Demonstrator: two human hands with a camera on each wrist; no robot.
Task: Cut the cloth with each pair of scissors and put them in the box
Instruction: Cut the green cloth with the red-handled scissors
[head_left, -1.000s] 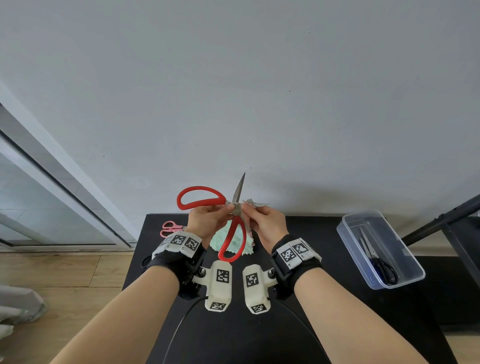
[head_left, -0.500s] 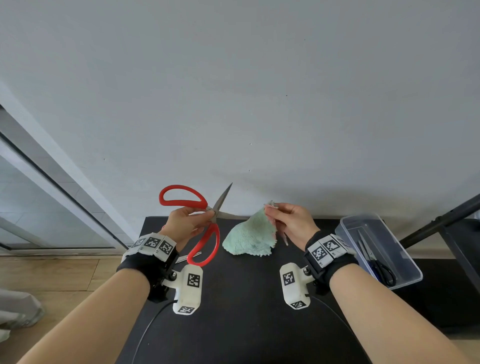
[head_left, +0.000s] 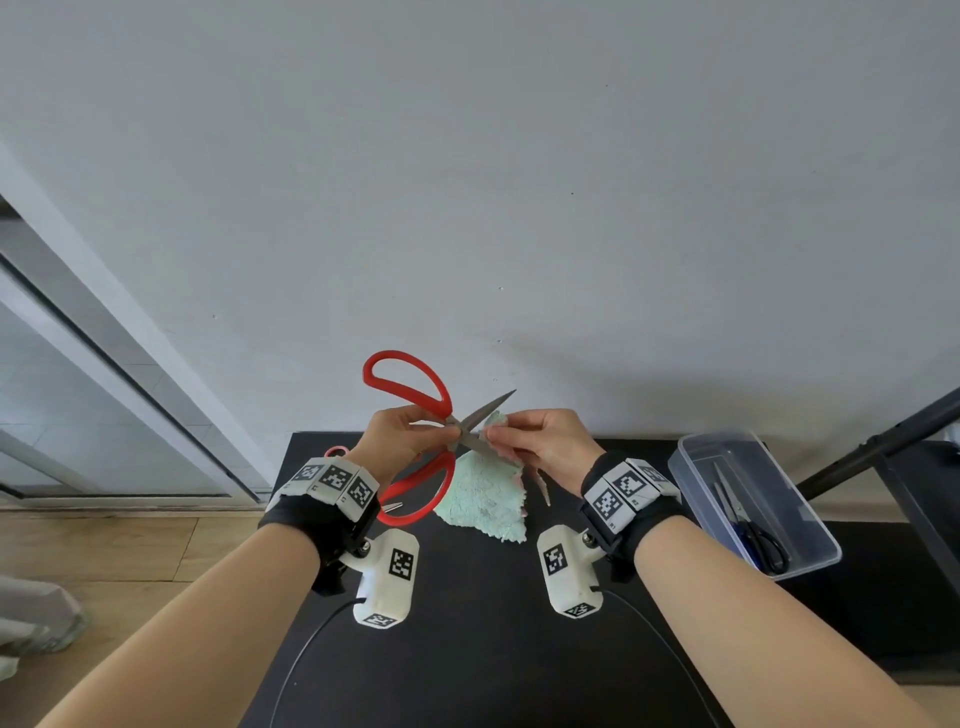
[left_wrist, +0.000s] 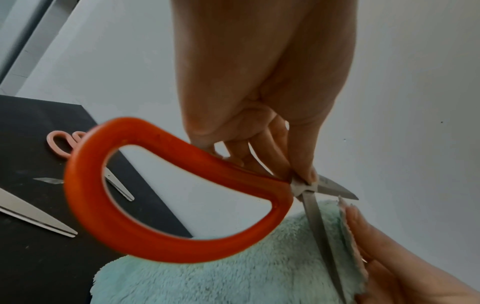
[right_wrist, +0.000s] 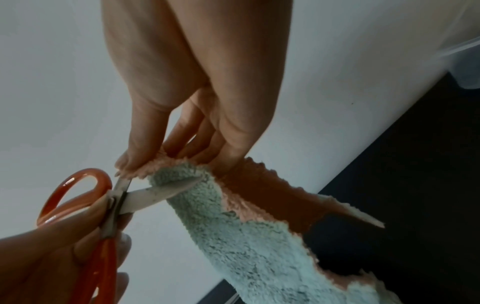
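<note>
The left hand grips the red-handled scissors at the pivot, thumb and fingers curled round the point where handles meet blades; the handle loops are not threaded by any finger. The blades stand parted, with the top edge of the cloth between them. The right hand pinches that top edge of the cloth between thumb and fingertips, just beside the blades, and the mint-green and pink cloth hangs down to the black worktop near its far edge. A clear plastic box sits at the right edge of the worktop and holds a pair of dark-handled scissors. Pink-handled scissors lie near the far left corner. Another pair of blades lies beside them; its handles are out of view.
</note>
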